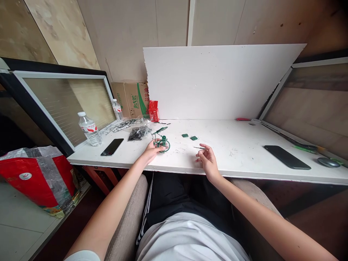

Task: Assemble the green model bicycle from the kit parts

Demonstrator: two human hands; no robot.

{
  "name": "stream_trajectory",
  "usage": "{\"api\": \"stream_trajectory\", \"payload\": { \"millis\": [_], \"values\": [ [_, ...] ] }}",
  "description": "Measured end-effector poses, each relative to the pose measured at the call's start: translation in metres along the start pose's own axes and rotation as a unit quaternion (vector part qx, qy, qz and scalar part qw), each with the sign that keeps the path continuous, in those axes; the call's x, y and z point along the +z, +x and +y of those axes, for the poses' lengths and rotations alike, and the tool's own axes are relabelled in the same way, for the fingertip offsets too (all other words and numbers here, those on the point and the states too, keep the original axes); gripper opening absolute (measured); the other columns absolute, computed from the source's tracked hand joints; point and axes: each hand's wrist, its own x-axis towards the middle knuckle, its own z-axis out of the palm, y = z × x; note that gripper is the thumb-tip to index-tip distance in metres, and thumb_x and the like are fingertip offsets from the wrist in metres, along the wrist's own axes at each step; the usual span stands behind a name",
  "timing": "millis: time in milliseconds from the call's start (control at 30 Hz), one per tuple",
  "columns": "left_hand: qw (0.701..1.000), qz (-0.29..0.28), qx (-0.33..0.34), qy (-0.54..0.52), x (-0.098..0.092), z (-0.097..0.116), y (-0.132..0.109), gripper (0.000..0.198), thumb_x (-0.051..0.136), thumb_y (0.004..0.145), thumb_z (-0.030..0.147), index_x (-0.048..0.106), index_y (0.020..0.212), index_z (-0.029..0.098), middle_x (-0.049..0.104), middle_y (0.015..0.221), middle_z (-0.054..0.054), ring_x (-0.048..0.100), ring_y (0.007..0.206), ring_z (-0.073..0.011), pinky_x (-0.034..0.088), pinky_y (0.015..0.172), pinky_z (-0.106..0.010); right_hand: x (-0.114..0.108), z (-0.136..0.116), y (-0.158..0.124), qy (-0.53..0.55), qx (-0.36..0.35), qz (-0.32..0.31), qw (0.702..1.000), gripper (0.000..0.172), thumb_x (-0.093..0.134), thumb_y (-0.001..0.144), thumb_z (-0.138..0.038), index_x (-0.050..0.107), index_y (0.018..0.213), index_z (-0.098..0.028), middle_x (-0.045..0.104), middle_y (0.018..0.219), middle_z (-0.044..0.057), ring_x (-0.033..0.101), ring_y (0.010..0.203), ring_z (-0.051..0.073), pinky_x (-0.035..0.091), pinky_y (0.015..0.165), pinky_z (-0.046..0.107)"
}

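Observation:
A small green model bicycle (164, 139) is gripped by my left hand (153, 150) just above the white table's near edge. My fingers wrap its lower part beside a spoked wheel. To the right, my right hand (208, 159) pinches a thin dark stick-like piece (199, 148) between thumb and finger; its exact kind is too small to tell. Two small green square parts, one (185, 135) and another (194, 138), lie on the table beyond and between my hands.
At the left are a phone (112, 147), a water bottle (89, 128), a clear bag of dark parts (139, 132) and black part frames (123, 125). A cardboard box (130, 99) and red carton (153, 111) stand behind. Another phone (287, 157) and a mouse (328, 162) lie right.

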Motion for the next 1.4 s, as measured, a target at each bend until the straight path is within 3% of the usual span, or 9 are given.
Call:
{"api": "stream_trajectory", "payload": {
  "millis": [133, 200, 333, 433, 600, 867, 1033, 1200, 1400],
  "values": [
    [1.000, 0.005, 0.006, 0.004, 0.000, -0.002, 0.001, 0.079, 0.100, 0.057, 0.015, 0.057, 0.123, 0.019, 0.074, 0.109, -0.005, 0.073, 0.097, -0.0196, 0.052, 0.094, -0.035, 0.000, -0.005, -0.005, -0.001, -0.019, -0.010, 1.000, 0.075, 0.071, 0.092, -0.040, 0.039, 0.160, -0.035, 0.053, 0.088, -0.002, 0.059, 0.081, 0.019, 0.060, 0.074, 0.033],
    [1.000, -0.003, 0.010, 0.005, -0.001, -0.004, 0.001, 0.078, 0.101, 0.058, 0.016, 0.057, 0.123, 0.019, 0.074, 0.110, -0.005, 0.073, 0.099, -0.0198, 0.052, 0.094, -0.035, 0.000, -0.007, -0.006, -0.012, -0.010, -0.013, 1.000, 0.073, 0.070, 0.093, -0.040, 0.043, 0.160, -0.034, 0.052, 0.087, -0.003, 0.058, 0.077, 0.018, 0.059, 0.072, 0.034],
    [1.000, -0.012, 0.012, 0.025, -0.005, -0.007, 0.003, 0.077, 0.101, 0.060, 0.018, 0.057, 0.123, 0.021, 0.073, 0.107, -0.004, 0.072, 0.098, -0.0194, 0.052, 0.089, -0.033, -0.002, -0.006, -0.003, -0.061, 0.018, -0.029, 0.998, 0.053, 0.066, 0.096, -0.050, 0.065, 0.143, -0.026, 0.058, 0.090, 0.001, 0.060, 0.075, 0.018, 0.057, 0.076, 0.036],
    [0.999, -0.013, 0.010, 0.039, -0.005, -0.007, 0.003, 0.078, 0.100, 0.059, 0.018, 0.057, 0.125, 0.021, 0.074, 0.107, -0.005, 0.071, 0.099, -0.0198, 0.052, 0.089, -0.033, -0.002, -0.004, 0.000, -0.107, 0.015, -0.047, 0.993, 0.052, 0.064, 0.095, -0.062, 0.075, 0.125, -0.022, 0.065, 0.103, 0.007, 0.061, 0.078, 0.019, 0.056, 0.077, 0.038],
    [0.998, -0.007, 0.017, 0.062, -0.003, -0.007, 0.002, 0.076, 0.099, 0.061, 0.020, 0.058, 0.124, 0.021, 0.073, 0.110, -0.005, 0.071, 0.102, -0.0205, 0.053, 0.091, -0.033, -0.001, -0.003, 0.000, -0.100, 0.009, -0.074, 0.992, 0.056, 0.067, 0.089, -0.077, 0.072, 0.094, -0.022, 0.068, 0.102, 0.010, 0.063, 0.082, 0.021, 0.057, 0.072, 0.036],
    [0.996, -0.013, 0.019, 0.081, -0.006, -0.011, 0.005, 0.077, 0.100, 0.062, 0.022, 0.058, 0.126, 0.021, 0.074, 0.113, -0.006, 0.072, 0.103, -0.0205, 0.053, 0.097, -0.036, 0.004, -0.006, -0.003, -0.033, 0.042, -0.077, 0.996, 0.053, 0.079, 0.087, -0.069, 0.068, 0.108, -0.022, 0.079, 0.103, 0.012, 0.076, 0.105, 0.029, 0.062, 0.074, 0.035],
    [0.996, -0.014, 0.023, 0.090, -0.006, -0.012, 0.005, 0.077, 0.100, 0.062, 0.023, 0.058, 0.127, 0.021, 0.074, 0.113, -0.007, 0.073, 0.106, -0.0213, 0.054, 0.100, -0.037, 0.006, -0.008, -0.005, -0.038, 0.060, -0.096, 0.993, 0.050, 0.081, 0.087, -0.067, 0.071, 0.104, -0.021, 0.082, 0.106, 0.014, 0.077, 0.112, 0.032, 0.064, 0.076, 0.035],
    [0.995, -0.018, 0.023, 0.094, -0.007, -0.012, 0.005, 0.076, 0.100, 0.063, 0.024, 0.057, 0.126, 0.021, 0.075, 0.114, -0.008, 0.074, 0.107, -0.0225, 0.054, 0.101, -0.039, 0.005, -0.009, -0.004, -0.089, 0.024, -0.077, 0.993, 0.048, 0.081, 0.085, -0.068, 0.076, 0.095, -0.021, 0.076, 0.115, 0.012, 0.074, 0.093, 0.025, 0.064, 0.070, 0.035],
    [0.994, -0.020, 0.024, 0.101, -0.008, -0.013, 0.006, 0.077, 0.100, 0.063, 0.024, 0.058, 0.127, 0.022, 0.074, 0.115, -0.008, 0.073, 0.108, -0.0220, 0.055, 0.100, -0.038, 0.003, -0.012, -0.005, -0.081, 0.030, -0.085, 0.993, 0.047, 0.082, 0.084, -0.067, 0.074, 0.088, -0.021, 0.072, 0.100, 0.009, 0.065, 0.082, 0.020, 0.059, 0.064, 0.031]
  ]
}}
